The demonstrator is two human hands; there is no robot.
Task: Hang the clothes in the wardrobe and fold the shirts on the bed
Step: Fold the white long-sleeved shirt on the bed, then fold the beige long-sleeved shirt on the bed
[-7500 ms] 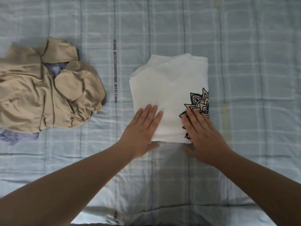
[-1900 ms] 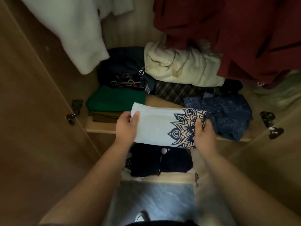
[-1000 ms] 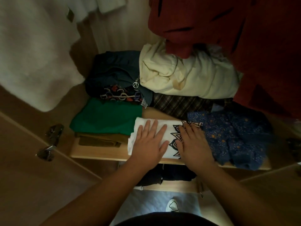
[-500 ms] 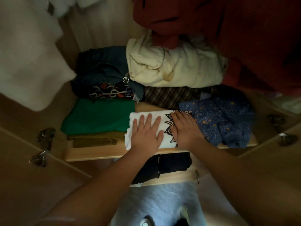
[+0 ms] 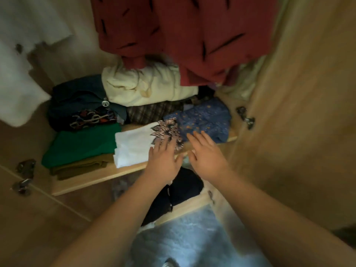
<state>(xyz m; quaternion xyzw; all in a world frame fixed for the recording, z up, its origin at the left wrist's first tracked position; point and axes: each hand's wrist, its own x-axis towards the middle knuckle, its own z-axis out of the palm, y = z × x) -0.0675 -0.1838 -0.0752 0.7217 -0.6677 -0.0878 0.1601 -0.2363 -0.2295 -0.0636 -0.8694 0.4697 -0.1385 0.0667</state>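
I am looking down into an open wardrobe. The folded white shirt (image 5: 134, 145), with a dark mandala print at its right end, lies flat on the wooden shelf (image 5: 92, 180) in the middle of the frame. It sits between a folded green garment (image 5: 81, 145) on its left and a blue speckled garment (image 5: 204, 118) on its right.

My left hand (image 5: 163, 160) is palm down with fingers straight and spread. Its fingertips are over the printed end of the shirt, but blur keeps me from telling whether they touch the cloth. My right hand (image 5: 207, 155) is also flat and spread, just right of the left hand, over the front edge of the shelf beside the blue garment. Neither hand holds anything.

A red garment (image 5: 183, 35) hangs at the upper centre and a white fleecy one (image 5: 19, 74) at the upper left. A cream bundle (image 5: 146, 85) sits behind the shirt, and dark clothes (image 5: 183, 185) lie on a lower shelf.

I judge this shirt finished: it is folded and stored.

Half a second ago both palms lay flat on the shirt and covered much of it. Now they have drawn back toward the lower part of the frame, and most of the white cloth is uncovered. The shirt itself has stayed in its slot. Several seconds ago it lay on a checked bed beside a crumpled tan heap. That heap is out of view now, so I take it more clothes are left to fold or hang.
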